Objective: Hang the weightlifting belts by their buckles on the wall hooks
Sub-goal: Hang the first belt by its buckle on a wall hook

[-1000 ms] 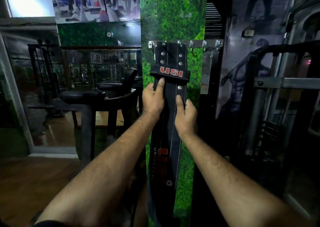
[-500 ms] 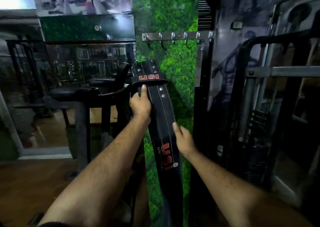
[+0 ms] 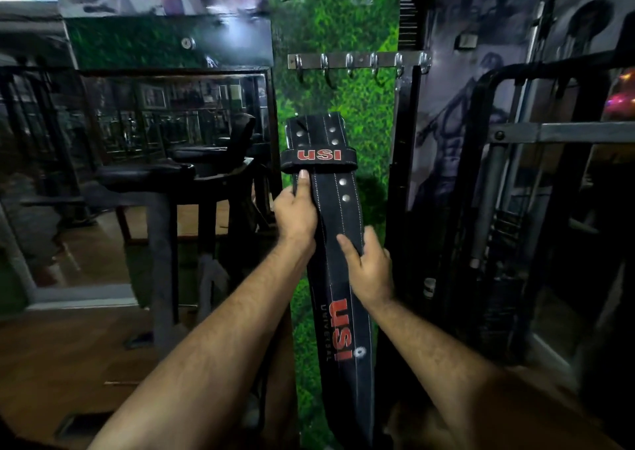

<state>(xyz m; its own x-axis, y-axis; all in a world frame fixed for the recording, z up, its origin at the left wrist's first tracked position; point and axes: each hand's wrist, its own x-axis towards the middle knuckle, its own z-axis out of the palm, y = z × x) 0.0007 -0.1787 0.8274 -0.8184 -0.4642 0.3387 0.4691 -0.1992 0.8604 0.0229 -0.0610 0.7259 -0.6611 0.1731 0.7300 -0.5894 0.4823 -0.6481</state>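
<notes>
- Black weightlifting belt point(image 3: 338, 209) held upright in front of green panel, below hook rail, not touching any hook; matte leather-like face, white stitch lines along length, round metal rivets near top.
- Keeper loop point(image 3: 318, 160) wrapped across belt near top end, red "USI" on it; second red "USI" lower on strap, small grey lettering beside it.
- Buckle end at top, metal edge barely visible at left corner, probably the buckle frame, too dark to be sure.
- Lower strap hanging straight down, running out of frame at bottom edge.
- Left hand point(image 3: 296, 214) clamped on belt's left edge just under loop, thumb flat up front face, fingers curled behind.
- Right hand point(image 3: 371, 271) gripping right edge lower down, thumb on front, fingers wrapped around back.
- Hook rail point(image 3: 359, 60): flat shiny metal bar, row of curved hooks, all bare; clear gap between belt top and hooks.
- Green panel point(image 3: 335, 27): fuzzy artificial-grass texture, narrow vertical strip, small holes near top.
- Black metal upright point(image 3: 400, 174) tight against panel's right edge; dark machine frame point(image 3: 515, 133) beyond, little side room right.
- Mirror point(image 3: 165, 140) and padded bench point(image 3: 144, 174) on left, open wooden floor point(image 3: 51, 363) below.
</notes>
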